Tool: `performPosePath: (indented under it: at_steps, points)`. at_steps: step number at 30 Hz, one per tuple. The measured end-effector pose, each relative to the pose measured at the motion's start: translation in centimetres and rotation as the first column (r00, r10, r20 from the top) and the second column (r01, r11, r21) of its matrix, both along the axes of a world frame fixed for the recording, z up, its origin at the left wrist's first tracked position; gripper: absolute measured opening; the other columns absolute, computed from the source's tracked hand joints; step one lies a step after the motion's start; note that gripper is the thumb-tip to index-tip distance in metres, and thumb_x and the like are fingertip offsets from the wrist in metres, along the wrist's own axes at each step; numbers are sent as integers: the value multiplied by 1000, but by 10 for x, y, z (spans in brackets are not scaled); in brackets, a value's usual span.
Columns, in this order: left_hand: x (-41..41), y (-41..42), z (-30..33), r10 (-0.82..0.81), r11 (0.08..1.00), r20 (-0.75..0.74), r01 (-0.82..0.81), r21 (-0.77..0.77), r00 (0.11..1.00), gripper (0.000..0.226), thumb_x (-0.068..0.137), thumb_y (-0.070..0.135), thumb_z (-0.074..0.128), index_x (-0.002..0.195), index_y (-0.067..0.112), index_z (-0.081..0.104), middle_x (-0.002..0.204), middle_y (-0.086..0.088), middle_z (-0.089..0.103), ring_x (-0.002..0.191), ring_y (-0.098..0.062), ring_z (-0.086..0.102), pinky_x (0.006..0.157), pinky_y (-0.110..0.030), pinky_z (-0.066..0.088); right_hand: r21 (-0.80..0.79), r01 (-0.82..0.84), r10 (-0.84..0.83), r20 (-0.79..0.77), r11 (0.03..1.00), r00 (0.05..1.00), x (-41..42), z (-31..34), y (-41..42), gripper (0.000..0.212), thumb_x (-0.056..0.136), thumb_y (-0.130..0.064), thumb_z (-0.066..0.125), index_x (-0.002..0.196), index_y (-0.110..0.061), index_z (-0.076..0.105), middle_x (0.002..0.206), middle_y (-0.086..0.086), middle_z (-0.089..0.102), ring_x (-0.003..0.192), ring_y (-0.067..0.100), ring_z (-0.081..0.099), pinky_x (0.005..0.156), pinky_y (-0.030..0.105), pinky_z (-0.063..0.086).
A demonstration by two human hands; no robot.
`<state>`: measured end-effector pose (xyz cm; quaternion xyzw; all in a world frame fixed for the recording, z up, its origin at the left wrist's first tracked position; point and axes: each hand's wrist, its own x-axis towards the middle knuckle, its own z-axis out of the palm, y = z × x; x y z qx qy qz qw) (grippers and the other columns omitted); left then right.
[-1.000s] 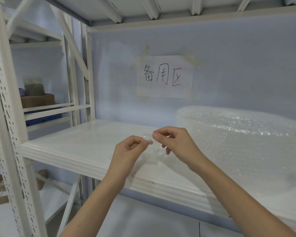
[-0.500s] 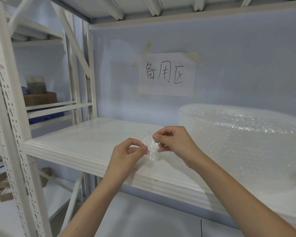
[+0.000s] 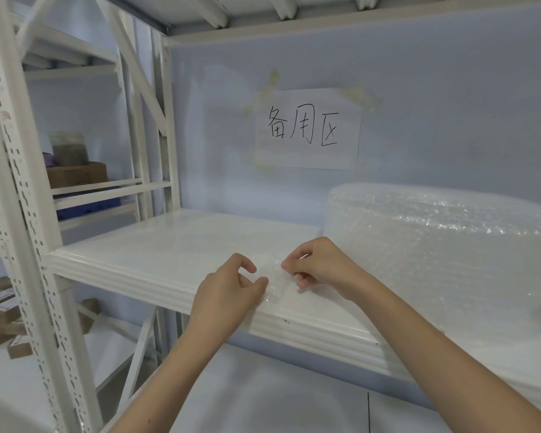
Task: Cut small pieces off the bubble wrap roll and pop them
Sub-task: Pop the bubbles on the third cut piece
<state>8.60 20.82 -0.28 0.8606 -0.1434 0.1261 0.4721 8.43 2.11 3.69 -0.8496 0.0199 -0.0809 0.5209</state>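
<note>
A small clear piece of bubble wrap point(image 3: 273, 285) hangs between my two hands just above the front edge of the white shelf point(image 3: 156, 248). My left hand point(image 3: 228, 292) pinches its left edge between thumb and forefinger. My right hand point(image 3: 319, 267) pinches its upper right edge with thumb and fingertips. The big bubble wrap roll point(image 3: 450, 254) lies on the shelf to the right, behind my right forearm.
A paper sign point(image 3: 308, 128) with handwritten characters is taped to the blue-grey back wall. White rack uprights point(image 3: 28, 214) stand at the left. Cardboard boxes point(image 3: 75, 175) sit on the neighbouring rack, more boxes point(image 3: 0, 326) lower left.
Both hands have come down toward the shelf's front edge with the piece. The piece now hangs lower between them, and my left thumb and forefinger have shifted their pinch on it.
</note>
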Motion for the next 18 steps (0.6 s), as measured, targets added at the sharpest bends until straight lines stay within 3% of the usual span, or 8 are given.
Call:
performPosePath:
  at_steps: [3, 6, 18]
  points:
    - [1, -3, -2, 13, 1000, 20, -13, 23, 1000, 16, 82, 39, 66, 90, 32, 54, 68, 8, 73, 75, -10, 67, 69, -31, 53, -50, 15, -16, -24, 999, 1000, 3, -2, -1, 22, 80, -14, 77, 88, 5, 70, 57, 7, 62, 40, 15, 55, 49, 24, 50]
    - [2, -4, -3, 33, 999, 56, -35, 36, 998, 17, 82, 38, 67, 91, 29, 55, 69, 7, 71, 74, -9, 65, 66, -30, 51, -74, 8, -11, -39, 997, 999, 7, -5, 1, 23, 81, -15, 76, 89, 6, 69, 54, 5, 60, 38, 13, 52, 46, 23, 42]
    - [7, 0, -12, 50, 996, 175, -63, 70, 983, 28, 80, 30, 67, 69, 26, 42, 68, 7, 61, 75, -20, 55, 56, -27, 35, -117, 16, -23, -55, 993, 998, 14, -13, 4, 21, 78, -20, 78, 80, 0, 72, 61, 7, 61, 49, 18, 45, 45, 24, 37]
